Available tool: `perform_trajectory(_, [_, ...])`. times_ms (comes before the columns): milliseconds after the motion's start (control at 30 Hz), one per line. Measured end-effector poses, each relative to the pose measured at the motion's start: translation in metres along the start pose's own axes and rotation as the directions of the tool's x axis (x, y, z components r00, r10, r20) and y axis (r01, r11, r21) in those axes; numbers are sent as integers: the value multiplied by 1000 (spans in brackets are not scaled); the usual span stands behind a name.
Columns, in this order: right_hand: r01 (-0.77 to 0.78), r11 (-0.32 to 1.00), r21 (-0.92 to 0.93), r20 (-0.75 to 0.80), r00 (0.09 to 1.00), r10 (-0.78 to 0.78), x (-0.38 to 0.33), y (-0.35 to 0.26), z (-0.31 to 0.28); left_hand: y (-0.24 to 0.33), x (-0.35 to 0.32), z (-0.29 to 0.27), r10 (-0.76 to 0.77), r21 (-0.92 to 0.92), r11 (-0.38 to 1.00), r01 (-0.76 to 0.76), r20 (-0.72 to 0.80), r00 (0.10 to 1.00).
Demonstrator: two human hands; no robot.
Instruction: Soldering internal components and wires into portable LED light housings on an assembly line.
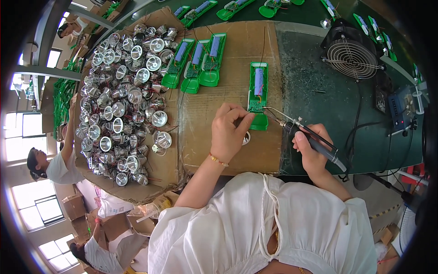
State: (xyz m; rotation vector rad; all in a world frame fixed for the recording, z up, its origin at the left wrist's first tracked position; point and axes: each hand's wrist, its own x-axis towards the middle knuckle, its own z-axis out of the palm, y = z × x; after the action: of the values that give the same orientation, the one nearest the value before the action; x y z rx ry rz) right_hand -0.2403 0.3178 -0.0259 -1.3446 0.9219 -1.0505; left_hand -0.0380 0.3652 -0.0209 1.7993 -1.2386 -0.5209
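A green plastic housing (259, 121) lies on the cardboard in front of me, with a purple cylindrical battery (258, 82) and a small green circuit board (256, 106) in it. My left hand (230, 128) is at its left edge, thumb and fingers pinched near the board; what they hold is too small to tell. Partly hidden beneath that hand is a round reflector cup (247, 138). My right hand (312, 148) grips a soldering iron (321, 150) with a thin metal guide tube along it, its tip at the board's right side.
Many silver reflector cups (117, 109) with wires fill a cardboard tray at left. Three green housings with batteries (197, 55) lie beyond my left hand; more line the far edge. A black fan (351, 57) and a blue control box (401, 109) stand at right. Other people work at left.
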Motion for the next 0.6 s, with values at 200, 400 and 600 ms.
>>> perform_trajectory(200, [76, 992, -101, 61, 996, -70, 2, 5, -1, 7, 3, 9, 57, 122, 992, -42, -115, 992])
perform_trajectory(400, [58, 991, -119, 47, 997, -53, 3, 7, 1, 8, 3, 12, 50, 98, 994, -36, -140, 989])
perform_trajectory(600, [46, 999, 15, -22, 999, -46, 1, 0, 3, 8, 2, 11, 44, 104, 994, -27, -167, 985])
